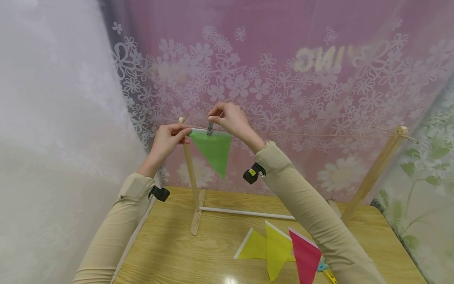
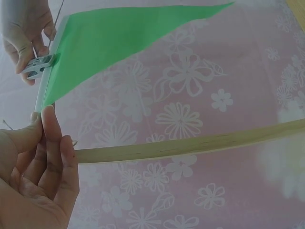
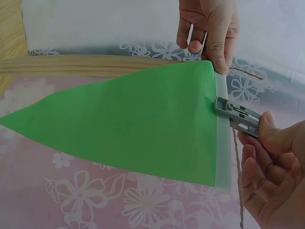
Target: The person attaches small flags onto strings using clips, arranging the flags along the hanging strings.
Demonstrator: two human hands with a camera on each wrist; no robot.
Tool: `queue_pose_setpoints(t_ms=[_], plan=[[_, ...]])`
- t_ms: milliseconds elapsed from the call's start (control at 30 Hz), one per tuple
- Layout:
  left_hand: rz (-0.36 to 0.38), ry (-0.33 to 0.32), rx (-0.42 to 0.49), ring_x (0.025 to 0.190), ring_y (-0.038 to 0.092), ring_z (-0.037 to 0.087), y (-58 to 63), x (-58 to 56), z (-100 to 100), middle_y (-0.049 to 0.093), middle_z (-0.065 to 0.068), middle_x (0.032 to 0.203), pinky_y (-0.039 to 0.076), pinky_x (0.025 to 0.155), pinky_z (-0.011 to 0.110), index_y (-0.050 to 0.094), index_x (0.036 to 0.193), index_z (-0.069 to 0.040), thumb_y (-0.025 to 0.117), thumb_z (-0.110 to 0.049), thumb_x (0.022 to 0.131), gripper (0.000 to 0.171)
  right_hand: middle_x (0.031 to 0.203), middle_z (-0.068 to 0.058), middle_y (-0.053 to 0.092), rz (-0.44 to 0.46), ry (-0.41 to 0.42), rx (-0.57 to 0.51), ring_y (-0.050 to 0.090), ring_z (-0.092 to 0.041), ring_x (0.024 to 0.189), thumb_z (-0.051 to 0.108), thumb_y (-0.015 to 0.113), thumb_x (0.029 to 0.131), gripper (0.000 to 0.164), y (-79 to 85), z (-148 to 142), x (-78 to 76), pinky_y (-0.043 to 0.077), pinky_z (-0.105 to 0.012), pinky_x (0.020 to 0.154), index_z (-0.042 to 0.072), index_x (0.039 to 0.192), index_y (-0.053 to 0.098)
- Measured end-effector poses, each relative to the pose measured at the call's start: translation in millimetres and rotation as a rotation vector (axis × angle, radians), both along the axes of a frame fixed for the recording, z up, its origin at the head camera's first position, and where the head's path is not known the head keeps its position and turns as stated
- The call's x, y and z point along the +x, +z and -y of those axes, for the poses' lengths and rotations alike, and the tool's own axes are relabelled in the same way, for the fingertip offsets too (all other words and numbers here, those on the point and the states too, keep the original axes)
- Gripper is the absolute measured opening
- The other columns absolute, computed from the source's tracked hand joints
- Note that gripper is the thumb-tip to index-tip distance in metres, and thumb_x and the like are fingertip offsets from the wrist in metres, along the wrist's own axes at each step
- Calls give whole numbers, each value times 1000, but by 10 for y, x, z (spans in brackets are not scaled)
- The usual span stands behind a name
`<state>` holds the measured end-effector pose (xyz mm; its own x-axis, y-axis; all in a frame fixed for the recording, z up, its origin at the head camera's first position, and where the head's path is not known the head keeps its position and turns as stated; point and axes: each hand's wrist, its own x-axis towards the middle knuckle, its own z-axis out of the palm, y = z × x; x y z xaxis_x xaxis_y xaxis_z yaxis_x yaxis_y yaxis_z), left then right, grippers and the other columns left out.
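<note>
Left hand [image 1: 166,137]: thumb and fingers are closing together on the upper left corner of the green pennant [image 1: 215,150], near the left wooden post [image 1: 191,173]. Right hand [image 1: 231,118]: thumb and forefinger are pinching the tail end of a grey clothespin [image 3: 238,117]; its other fingers are curling loosely below.

The pennant is hanging point down in the air, well above the table [image 1: 198,252], its white top band [image 3: 222,148] lying along the twine [image 3: 239,181]. The clothespin's nose is reaching across the band onto the green cloth, nearer the left-hand corner than the far one. From where I am standing, I cannot tell whether the twine is sitting inside the jaws or whether they are biting fully.

Notes on method, my judgement: the left pinch should be keeping the band level and snug against the twine, since the far corner is hanging without a hand on it. The pin should be straddling band and twine together, squarely; gripping cloth alone would probably let the pennant drop. Easing the tail pressure gradually seems best, with the left fingers holding until the bite is proving firm. Pulling down would be sagging the line.
</note>
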<state>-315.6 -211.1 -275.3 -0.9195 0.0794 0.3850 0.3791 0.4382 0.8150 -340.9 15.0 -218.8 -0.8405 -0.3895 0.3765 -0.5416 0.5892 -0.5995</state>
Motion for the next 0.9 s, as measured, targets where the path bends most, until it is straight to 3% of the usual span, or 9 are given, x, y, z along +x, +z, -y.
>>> queue_pose_setpoints(t_ms=[500,900], plan=[[2,-2,-2,70,68,0,0,4,-14,72,24,106,57,74,18,71,123,1,64,-24,101,34,106,-5,71,11,21,7,65,-21,94,24,67,100,18,-7,-25,-13,52,-37,81,10,111,72],[-7,8,-8,69,69,2,-19,-7,-13,74,22,101,57,73,19,72,122,0,66,-24,101,32,108,-5,71,56,34,9,65,-21,97,25,68,99,22,-27,-27,-18,52,-37,84,10,116,72]])
